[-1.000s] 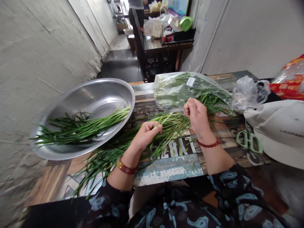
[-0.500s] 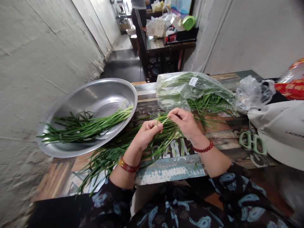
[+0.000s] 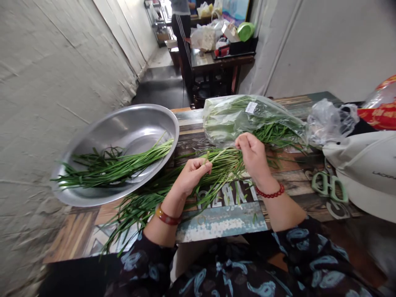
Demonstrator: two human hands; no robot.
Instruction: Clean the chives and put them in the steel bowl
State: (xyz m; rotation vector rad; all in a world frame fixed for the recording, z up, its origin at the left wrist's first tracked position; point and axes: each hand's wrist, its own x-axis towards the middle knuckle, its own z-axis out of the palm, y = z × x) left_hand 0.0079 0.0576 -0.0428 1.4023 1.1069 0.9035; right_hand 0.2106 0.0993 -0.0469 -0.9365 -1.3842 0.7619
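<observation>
My left hand [image 3: 197, 171] is closed in a pinch on a few garlic chive stems, their pale cut ends poking up past the thumb. To its right, apart from it, my right hand [image 3: 252, 152] has its fingers pressed together near the plastic bag; whatever they hold is too small to make out. Under both hands a loose pile of garlic chives [image 3: 145, 202] spreads over the table [image 3: 216, 225], leafy ends toward the lower left. On the left, a large steel basin [image 3: 136, 117] holds more garlic chives [image 3: 130, 165], lying lengthwise.
Behind my right hand lies a clear bag [image 3: 225, 119] of greens. Green-handled scissors [image 3: 329, 185] and a white cap [image 3: 365, 169] are at right, near a crumpled plastic bag [image 3: 331, 119]. A person [image 3: 182, 37] stands by a cluttered far table [image 3: 222, 62].
My right hand has moved right and slightly up, away from my left hand, its fingers curling tighter. My left hand stays in place with the stems.
</observation>
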